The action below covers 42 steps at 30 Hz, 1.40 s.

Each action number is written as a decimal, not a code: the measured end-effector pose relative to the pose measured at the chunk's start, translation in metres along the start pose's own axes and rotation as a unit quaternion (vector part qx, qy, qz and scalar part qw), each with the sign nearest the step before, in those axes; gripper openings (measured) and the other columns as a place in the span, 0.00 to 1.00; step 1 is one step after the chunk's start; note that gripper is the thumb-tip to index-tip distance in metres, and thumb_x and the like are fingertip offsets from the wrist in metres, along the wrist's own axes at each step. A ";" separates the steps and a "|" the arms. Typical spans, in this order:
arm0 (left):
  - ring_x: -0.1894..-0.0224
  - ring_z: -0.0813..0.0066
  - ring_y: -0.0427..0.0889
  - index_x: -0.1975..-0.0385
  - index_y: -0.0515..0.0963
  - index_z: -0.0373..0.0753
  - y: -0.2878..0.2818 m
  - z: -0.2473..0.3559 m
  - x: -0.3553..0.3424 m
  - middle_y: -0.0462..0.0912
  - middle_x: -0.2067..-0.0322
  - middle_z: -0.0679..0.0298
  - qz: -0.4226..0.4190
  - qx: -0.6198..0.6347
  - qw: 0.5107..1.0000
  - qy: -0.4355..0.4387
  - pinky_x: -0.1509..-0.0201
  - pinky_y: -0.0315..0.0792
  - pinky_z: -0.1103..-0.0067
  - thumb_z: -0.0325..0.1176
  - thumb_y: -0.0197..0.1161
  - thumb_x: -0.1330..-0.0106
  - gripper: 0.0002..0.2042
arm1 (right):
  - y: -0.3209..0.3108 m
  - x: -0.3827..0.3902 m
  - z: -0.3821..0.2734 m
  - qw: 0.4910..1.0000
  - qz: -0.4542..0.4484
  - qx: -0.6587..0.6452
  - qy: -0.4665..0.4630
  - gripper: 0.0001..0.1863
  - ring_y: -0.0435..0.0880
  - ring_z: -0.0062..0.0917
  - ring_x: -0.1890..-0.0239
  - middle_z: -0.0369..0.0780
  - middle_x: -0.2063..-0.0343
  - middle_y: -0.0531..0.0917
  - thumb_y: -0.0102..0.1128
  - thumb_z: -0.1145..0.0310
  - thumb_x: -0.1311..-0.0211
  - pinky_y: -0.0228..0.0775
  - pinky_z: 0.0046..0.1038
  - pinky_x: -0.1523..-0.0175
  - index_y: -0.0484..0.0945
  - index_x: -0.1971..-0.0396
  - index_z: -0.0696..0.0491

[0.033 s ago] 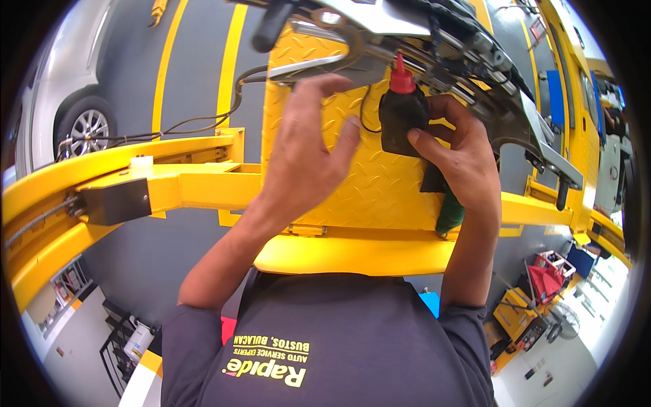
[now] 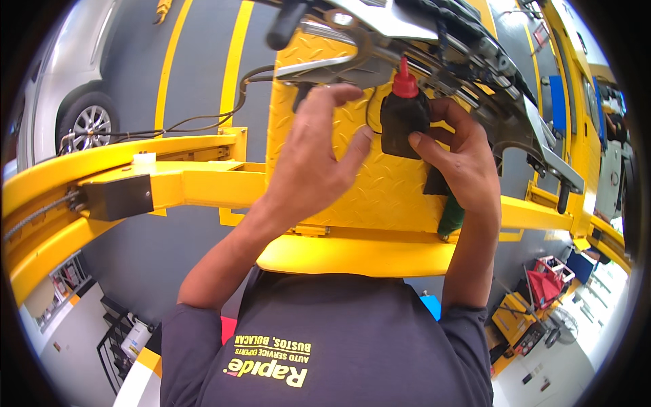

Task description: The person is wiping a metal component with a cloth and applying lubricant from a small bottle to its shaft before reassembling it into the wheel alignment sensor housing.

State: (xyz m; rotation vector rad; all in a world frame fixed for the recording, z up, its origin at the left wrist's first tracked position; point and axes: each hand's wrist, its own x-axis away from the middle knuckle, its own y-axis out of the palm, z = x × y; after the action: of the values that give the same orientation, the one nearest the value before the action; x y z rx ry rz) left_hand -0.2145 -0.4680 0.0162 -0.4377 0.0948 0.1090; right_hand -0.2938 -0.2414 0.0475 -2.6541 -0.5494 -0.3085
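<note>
Barely anything has shifted: my left hand (image 2: 312, 149) has drifted slightly rightward, closer to the black bottle (image 2: 401, 129) than an instant ago, while the view has swung a touch with my head. The bottle is in my right hand (image 2: 468, 159), pinched between thumb and fingers along its right side, its red nozzle (image 2: 405, 85) pointing away from me, toward the machine (image 2: 400, 24) of silver and black parts at the top of the view. Whether the nozzle's tip touches the machine or merely passes in front of it, I cannot tell, nor whether the tip is open. My left thumb and fingers are spread in a loose curve with nothing between them, to the left of the bottle and apart from it. For the work in hand, I judge that small drift to mean little progress so far: the bottle's hold is unchanged, and the free hand is merely better placed to help. Beneath my hands lies a yellow plate (image 2: 380, 197) with a raised tread pattern; a green object (image 2: 451, 217), partly hidden, shows beside my right forearm, and a white car (image 2: 61, 74) stands on the far left.
</note>
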 end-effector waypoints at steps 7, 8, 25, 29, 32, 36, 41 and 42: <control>0.40 0.59 0.86 0.38 0.74 0.34 -0.016 -0.006 0.017 0.86 0.46 0.53 -0.015 0.096 0.993 -0.069 0.31 0.74 0.64 0.30 0.68 0.26 0.20 | 0.035 0.004 -0.002 0.995 -0.074 -0.058 -0.041 0.24 0.88 0.28 0.45 0.40 0.48 0.86 0.76 0.72 0.38 0.82 0.33 0.40 0.80 0.43 0.59; 0.41 0.60 0.86 0.38 0.74 0.35 -0.019 -0.009 0.018 0.87 0.46 0.54 -0.012 0.094 0.993 -0.065 0.32 0.75 0.65 0.30 0.68 0.26 0.19 | 0.035 0.002 -0.006 0.994 -0.090 -0.041 -0.048 0.23 0.87 0.26 0.45 0.39 0.47 0.86 0.75 0.75 0.37 0.82 0.33 0.40 0.80 0.42 0.59; 0.49 0.63 0.89 0.45 0.80 0.32 0.003 -0.045 0.017 0.90 0.53 0.56 -0.236 0.075 0.967 0.068 0.41 0.79 0.70 0.24 0.65 0.26 0.12 | -0.027 0.095 0.009 0.878 0.432 0.206 0.017 0.23 0.88 0.28 0.63 0.43 0.62 0.91 0.74 0.63 0.34 0.82 0.30 0.52 0.85 0.45 0.60; 0.51 0.63 0.90 0.45 0.80 0.32 0.012 -0.064 0.016 0.90 0.55 0.56 -0.261 0.095 0.958 0.075 0.43 0.80 0.70 0.23 0.64 0.25 0.12 | -0.027 0.093 0.002 0.857 0.462 0.228 0.031 0.22 0.90 0.30 0.65 0.45 0.62 0.92 0.74 0.62 0.34 0.82 0.31 0.55 0.87 0.47 0.60; 0.51 0.63 0.90 0.44 0.79 0.32 0.010 -0.073 0.017 0.90 0.55 0.55 -0.258 0.124 0.956 0.069 0.44 0.80 0.71 0.21 0.63 0.25 0.12 | -0.028 0.093 -0.004 0.853 0.457 0.248 0.037 0.21 0.92 0.30 0.63 0.45 0.61 0.92 0.74 0.63 0.34 0.82 0.31 0.54 0.88 0.48 0.61; 0.52 0.62 0.91 0.44 0.79 0.31 0.009 -0.073 0.015 0.90 0.56 0.55 -0.248 0.150 0.956 0.048 0.45 0.81 0.71 0.20 0.63 0.25 0.12 | -0.030 0.089 -0.007 0.862 0.444 0.242 0.045 0.21 0.92 0.32 0.62 0.47 0.59 0.92 0.74 0.63 0.34 0.83 0.32 0.52 0.87 0.48 0.62; 0.52 0.61 0.92 0.44 0.80 0.31 0.007 -0.072 0.013 0.91 0.57 0.55 -0.257 0.127 0.956 0.061 0.46 0.81 0.71 0.20 0.62 0.26 0.12 | -0.027 0.081 -0.009 0.855 0.449 0.257 0.047 0.21 0.93 0.36 0.59 0.48 0.57 0.91 0.74 0.62 0.34 0.84 0.34 0.51 0.87 0.49 0.62; 0.52 0.61 0.92 0.44 0.80 0.31 0.007 -0.071 0.013 0.91 0.57 0.55 -0.260 0.125 0.956 0.059 0.46 0.81 0.71 0.20 0.62 0.26 0.12 | -0.027 0.080 -0.009 0.854 0.447 0.261 0.047 0.21 0.93 0.37 0.59 0.48 0.57 0.91 0.73 0.62 0.34 0.84 0.34 0.51 0.87 0.49 0.62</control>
State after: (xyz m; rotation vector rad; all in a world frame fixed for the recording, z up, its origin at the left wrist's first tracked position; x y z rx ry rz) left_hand -0.2078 -0.4914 -0.0524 -0.2043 0.1069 -0.4450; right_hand -0.2345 -0.1969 0.0884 -2.0528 0.5807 0.0097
